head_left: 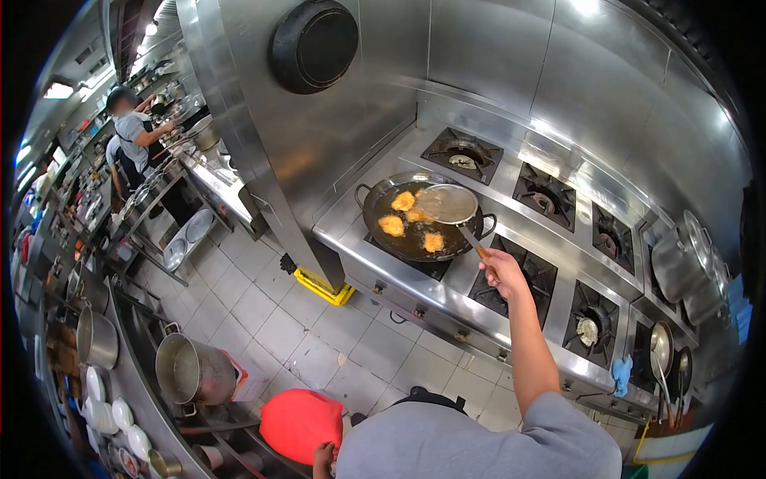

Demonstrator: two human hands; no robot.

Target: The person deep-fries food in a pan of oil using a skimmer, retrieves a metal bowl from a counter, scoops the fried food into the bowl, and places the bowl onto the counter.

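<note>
My right hand is closed around the wooden handle of a round skimmer. The skimmer's head is over the right half of a dark two-handled wok on the stove. Several golden fried pieces sit in the oil, among them one piece at the left and another piece nearer the front. One more lies partly behind the skimmer's edge. My left hand hangs low by my side, next to a red object whose kind I cannot make out. Its fingers show too little to tell their pose.
Gas burners line the steel stove beside the wok. Large pots stand at the far right. A black pan hangs on the steel wall. Behind me on the left is a tall pot. A co-worker stands at a distant counter.
</note>
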